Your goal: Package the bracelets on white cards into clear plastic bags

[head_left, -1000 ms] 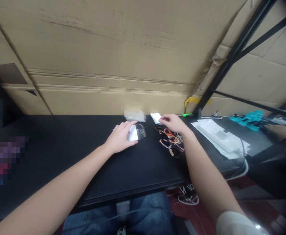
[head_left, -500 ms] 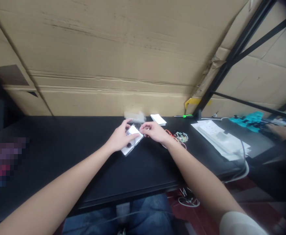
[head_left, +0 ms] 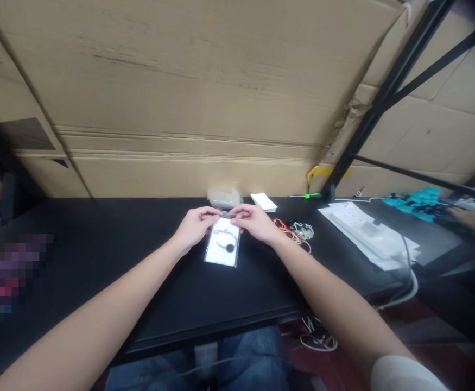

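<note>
Left of the clear plastic bag [head_left: 222,244], the left hand [head_left: 195,225] pinches its top edge in a closed grip; the right hand [head_left: 254,222] grips that edge from the right. The bag lies flat on the black tabletop [head_left: 99,271], long axis pointing away from the person, a white card [head_left: 215,255] inside. Right of it lie tangled coloured cords [head_left: 295,233].

dim soft light, faint shadow under left hand [head_left: 194,227], bowed edges
</note>
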A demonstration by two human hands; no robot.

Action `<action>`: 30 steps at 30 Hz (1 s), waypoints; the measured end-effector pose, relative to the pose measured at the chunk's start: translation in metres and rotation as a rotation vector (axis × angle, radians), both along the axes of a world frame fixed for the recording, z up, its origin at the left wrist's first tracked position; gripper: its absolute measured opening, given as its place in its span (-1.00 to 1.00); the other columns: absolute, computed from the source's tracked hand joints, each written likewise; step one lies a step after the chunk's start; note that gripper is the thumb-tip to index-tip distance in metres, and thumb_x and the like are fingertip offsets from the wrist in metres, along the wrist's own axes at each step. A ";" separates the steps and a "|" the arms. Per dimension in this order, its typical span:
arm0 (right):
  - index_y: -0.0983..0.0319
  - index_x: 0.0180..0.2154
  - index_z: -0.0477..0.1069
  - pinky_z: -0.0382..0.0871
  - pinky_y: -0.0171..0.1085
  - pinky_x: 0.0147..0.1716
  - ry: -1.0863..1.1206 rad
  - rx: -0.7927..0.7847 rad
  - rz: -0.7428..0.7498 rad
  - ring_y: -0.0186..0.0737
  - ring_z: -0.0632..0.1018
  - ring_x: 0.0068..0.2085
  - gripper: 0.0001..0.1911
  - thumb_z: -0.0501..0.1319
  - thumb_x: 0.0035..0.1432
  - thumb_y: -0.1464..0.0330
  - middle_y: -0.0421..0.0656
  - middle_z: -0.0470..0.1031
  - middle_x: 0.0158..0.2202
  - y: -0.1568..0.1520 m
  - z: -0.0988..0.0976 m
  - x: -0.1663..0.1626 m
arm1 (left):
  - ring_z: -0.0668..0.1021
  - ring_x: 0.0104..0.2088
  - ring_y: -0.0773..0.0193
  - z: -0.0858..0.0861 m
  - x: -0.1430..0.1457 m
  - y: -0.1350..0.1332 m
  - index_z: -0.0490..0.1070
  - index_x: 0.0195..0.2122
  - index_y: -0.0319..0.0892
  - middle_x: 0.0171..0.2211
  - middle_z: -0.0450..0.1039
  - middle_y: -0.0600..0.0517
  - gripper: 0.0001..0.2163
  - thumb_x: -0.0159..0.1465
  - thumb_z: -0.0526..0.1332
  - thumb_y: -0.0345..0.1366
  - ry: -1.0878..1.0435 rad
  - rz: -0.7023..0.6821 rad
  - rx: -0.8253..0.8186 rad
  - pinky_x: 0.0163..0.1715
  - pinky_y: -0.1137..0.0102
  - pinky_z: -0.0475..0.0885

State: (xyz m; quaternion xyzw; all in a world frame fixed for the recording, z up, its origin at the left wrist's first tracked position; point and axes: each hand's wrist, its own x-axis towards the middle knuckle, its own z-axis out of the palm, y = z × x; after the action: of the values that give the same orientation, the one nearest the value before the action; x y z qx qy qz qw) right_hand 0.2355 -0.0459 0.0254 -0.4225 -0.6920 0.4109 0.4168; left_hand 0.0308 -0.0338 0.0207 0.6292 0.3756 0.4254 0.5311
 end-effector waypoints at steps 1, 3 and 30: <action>0.20 -0.19 0.43 0.35 -0.28 -0.46 -0.003 0.032 -0.007 -0.35 0.42 -0.51 -0.74 0.28 0.03 0.31 -0.22 0.44 -0.48 -0.001 0.001 0.000 | 0.55 -0.37 0.28 0.001 -0.001 0.000 0.49 -0.26 -0.18 -0.36 0.53 -0.02 -0.86 0.16 0.27 -0.28 0.003 0.003 0.020 -0.40 0.38 0.46; 0.18 -0.17 0.45 0.37 -0.27 -0.45 -0.016 0.115 -0.028 -0.33 0.44 -0.48 -0.76 0.25 0.07 0.30 -0.19 0.49 -0.41 -0.002 0.003 0.001 | 0.55 -0.37 0.27 0.003 -0.002 0.001 0.50 -0.26 -0.18 -0.36 0.53 -0.01 -0.86 0.16 0.27 -0.29 -0.003 0.005 0.047 -0.40 0.38 0.48; 0.24 -0.37 0.44 0.26 -0.33 -0.55 -0.219 0.056 -0.013 -0.33 0.42 -0.55 -0.71 0.25 0.06 0.13 -0.21 0.43 -0.55 -0.005 0.005 0.004 | 0.56 -0.34 0.26 0.001 -0.006 0.003 0.44 -0.27 -0.20 -0.35 0.52 0.00 -0.82 0.07 0.31 -0.38 0.105 -0.047 0.217 -0.23 0.28 0.45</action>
State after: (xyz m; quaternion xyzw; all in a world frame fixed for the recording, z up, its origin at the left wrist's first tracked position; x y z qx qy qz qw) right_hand 0.2392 -0.0514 0.0308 -0.4573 -0.7419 0.3402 0.3531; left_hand 0.0249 -0.0312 0.0220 0.7131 0.3397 0.4174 0.4492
